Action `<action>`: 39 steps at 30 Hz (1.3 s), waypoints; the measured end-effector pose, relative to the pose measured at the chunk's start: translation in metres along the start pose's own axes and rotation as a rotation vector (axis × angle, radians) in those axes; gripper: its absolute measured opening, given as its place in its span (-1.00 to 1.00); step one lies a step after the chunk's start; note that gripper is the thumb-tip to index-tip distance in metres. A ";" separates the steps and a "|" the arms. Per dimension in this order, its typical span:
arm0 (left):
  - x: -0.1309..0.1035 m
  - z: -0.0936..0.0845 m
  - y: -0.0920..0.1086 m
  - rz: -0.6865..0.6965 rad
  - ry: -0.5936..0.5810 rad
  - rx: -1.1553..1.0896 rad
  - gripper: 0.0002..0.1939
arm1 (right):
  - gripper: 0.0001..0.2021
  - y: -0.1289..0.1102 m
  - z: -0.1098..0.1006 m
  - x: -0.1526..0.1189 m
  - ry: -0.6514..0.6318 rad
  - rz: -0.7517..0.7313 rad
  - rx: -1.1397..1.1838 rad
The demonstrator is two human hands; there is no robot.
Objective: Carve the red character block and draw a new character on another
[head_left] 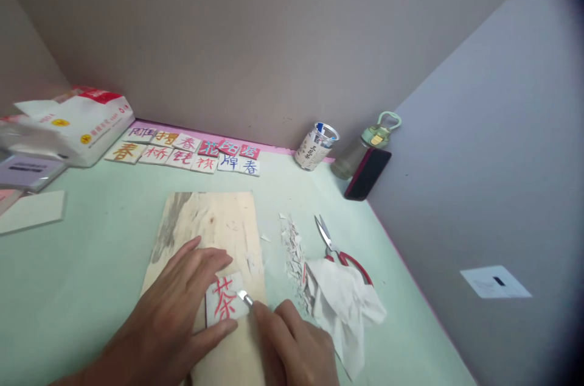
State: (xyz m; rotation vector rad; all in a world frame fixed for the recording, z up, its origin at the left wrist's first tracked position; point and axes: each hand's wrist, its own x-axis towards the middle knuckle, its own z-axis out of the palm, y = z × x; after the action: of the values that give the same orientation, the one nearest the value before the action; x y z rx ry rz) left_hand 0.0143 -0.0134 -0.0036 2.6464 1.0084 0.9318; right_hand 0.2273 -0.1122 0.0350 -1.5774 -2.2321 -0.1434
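Observation:
A small white square block (228,298) bearing a red hand-drawn character lies on a wooden board (214,209). Around its left side, my left hand (180,298) holds it down, thumb along the lower edge and fingers by the upper edge. My right hand (296,343) is closed round a craft knife (245,298). The knife's blade tip meets the block's right part, close to the red strokes. Most of the knife's handle is hidden inside my right fingers.
Several finished-looking character tiles (182,151) lie in rows at the back. Pale shavings (294,252), a crumpled white tissue (342,301) and red-handled scissors (337,249) are right of the board. Behind stand a can (314,147), a bottle (351,154) and a phone (368,173); tissue packs (91,124) sit left.

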 end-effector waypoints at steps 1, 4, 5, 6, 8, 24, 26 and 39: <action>0.001 -0.002 0.001 0.002 0.001 -0.002 -0.47 | -0.50 0.000 0.002 -0.002 -0.011 0.010 0.010; 0.005 -0.005 0.004 0.003 0.015 -0.014 -0.48 | -0.61 -0.001 0.007 -0.009 -0.031 0.047 0.040; 0.006 -0.005 0.005 0.007 0.022 -0.020 -0.49 | -0.64 -0.002 0.009 -0.011 -0.023 0.064 0.052; 0.006 -0.005 0.006 0.015 0.030 -0.025 -0.49 | -0.66 -0.003 0.011 -0.012 -0.011 0.087 0.069; 0.006 -0.004 0.007 0.041 0.047 -0.023 -0.48 | -0.66 -0.005 0.013 -0.012 0.003 0.132 0.107; 0.000 -0.006 0.001 0.025 0.004 -0.061 -0.40 | -0.74 0.011 -0.027 0.002 -0.133 0.099 0.388; -0.002 -0.003 0.000 0.024 0.012 -0.064 -0.40 | -0.74 0.015 -0.030 0.004 -0.180 0.105 0.393; -0.006 0.001 -0.002 -0.054 -0.012 -0.105 -0.40 | -0.64 0.001 -0.020 0.007 -0.089 0.084 0.246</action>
State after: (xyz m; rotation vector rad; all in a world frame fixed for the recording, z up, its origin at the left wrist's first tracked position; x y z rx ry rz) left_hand 0.0105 -0.0155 -0.0075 2.5233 0.9944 0.9304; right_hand 0.2314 -0.1121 0.0552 -1.5650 -2.1488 0.2209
